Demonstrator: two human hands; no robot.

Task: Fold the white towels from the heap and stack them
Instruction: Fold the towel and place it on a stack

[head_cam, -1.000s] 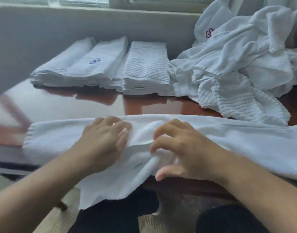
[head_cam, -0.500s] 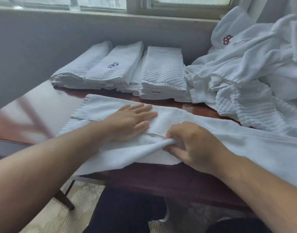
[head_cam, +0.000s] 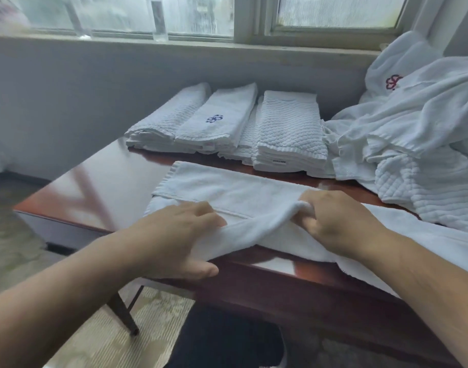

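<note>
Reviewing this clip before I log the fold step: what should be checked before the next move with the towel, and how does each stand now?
1. Right hand grips the towel: ok, fingers pinch a bunched fold.
2. Left hand holds the near edge: ok.
3. Left end already folded over: ok.
4. Towel lying flat: not ok, a ridge runs between the hands.
5. Right end on the table: not ok, it hangs off the front edge.
6. Room on the folded stacks: cannot tell.
</note>
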